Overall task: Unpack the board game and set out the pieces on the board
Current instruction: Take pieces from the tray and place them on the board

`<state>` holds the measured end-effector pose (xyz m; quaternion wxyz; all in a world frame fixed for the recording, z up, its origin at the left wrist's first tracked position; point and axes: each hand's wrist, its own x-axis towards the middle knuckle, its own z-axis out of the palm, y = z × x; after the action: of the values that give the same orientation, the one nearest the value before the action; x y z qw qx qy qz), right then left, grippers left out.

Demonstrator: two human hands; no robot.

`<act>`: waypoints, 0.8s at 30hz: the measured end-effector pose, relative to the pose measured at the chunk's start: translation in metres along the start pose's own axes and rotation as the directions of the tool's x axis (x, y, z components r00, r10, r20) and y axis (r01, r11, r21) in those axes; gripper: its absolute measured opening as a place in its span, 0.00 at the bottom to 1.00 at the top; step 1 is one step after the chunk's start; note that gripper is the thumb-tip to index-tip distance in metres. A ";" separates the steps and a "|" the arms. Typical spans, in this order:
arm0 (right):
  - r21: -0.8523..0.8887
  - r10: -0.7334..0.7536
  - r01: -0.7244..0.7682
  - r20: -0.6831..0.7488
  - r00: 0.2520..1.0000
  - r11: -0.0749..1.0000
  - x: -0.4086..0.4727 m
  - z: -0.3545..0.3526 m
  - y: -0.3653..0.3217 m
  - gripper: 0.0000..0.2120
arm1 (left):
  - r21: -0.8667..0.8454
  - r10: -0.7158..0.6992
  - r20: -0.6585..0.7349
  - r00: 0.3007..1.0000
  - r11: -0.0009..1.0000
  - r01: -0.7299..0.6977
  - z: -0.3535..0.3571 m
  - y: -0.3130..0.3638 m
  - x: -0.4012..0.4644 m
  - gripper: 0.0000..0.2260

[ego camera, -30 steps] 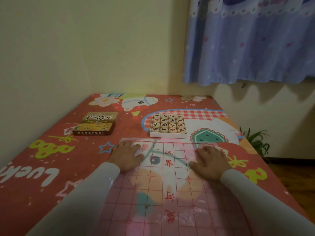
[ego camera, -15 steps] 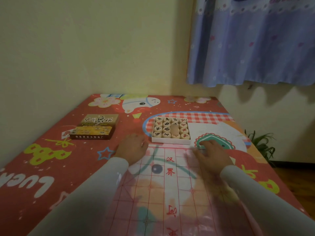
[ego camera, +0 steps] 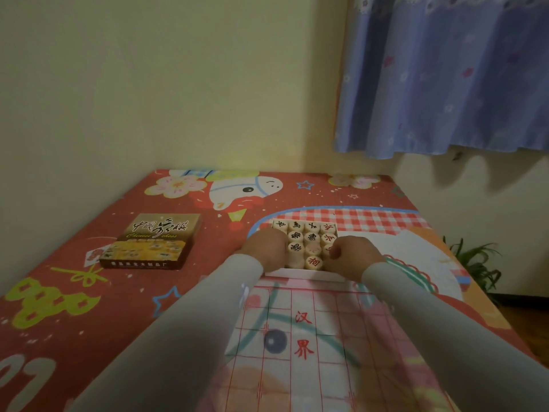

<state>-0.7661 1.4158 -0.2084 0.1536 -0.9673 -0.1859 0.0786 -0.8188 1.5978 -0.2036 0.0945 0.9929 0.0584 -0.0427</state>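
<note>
Because both hands reach over the tray (ego camera: 303,274) of pieces (ego camera: 312,237), much of it is hidden: the left hand (ego camera: 264,248) covers its left columns and the right hand (ego camera: 355,255) its near right corner. Both have their fingers curled down among the pieces, but whether either actually grips one cannot be told. Only the tray's white near wall and some discs with black or red characters show. It sits on the tabletop (ego camera: 74,292) touching the far edge of the board (ego camera: 300,346), whose near part is blurred and cut off by the sleeves (ego camera: 166,337). Well to the left lies the lid (ego camera: 154,245).
</note>
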 end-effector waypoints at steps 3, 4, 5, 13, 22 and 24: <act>-0.027 -0.017 0.018 0.022 1.000 0.999 0.002 -0.005 0.000 0.11 | 0.076 -0.009 0.105 0.994 0.997 0.001 -0.010 0.003 0.003 0.10; -0.035 -0.026 0.027 0.032 0.999 0.999 0.002 -0.006 -0.001 0.12 | 0.084 -0.012 0.122 0.992 0.996 0.002 -0.012 0.004 0.003 0.10; -0.048 -0.033 0.035 0.041 0.999 0.998 0.001 -0.007 0.000 0.12 | 0.088 -0.013 0.130 0.991 0.996 0.002 -0.012 0.005 0.004 0.10; -0.007 -0.095 0.094 -0.084 0.992 0.996 -0.003 -0.015 -0.007 0.09 | 0.034 -0.008 0.078 0.997 0.999 0.005 -0.014 0.004 0.000 0.10; 0.072 -0.145 0.142 0.035 0.989 0.987 -0.001 -0.002 -0.037 0.08 | -0.101 -0.009 -0.072 0.997 0.995 0.002 -0.019 0.011 0.002 0.10; 0.042 -0.128 0.125 0.063 0.990 0.991 0.000 -0.005 -0.038 0.10 | -0.121 -0.006 -0.041 0.999 0.993 0.001 -0.015 0.016 0.001 0.10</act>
<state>-0.7774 1.4476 -0.1911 0.1705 -0.9474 -0.2502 0.1040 -0.8147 1.5857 -0.1861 0.1533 0.9859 0.0645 -0.0189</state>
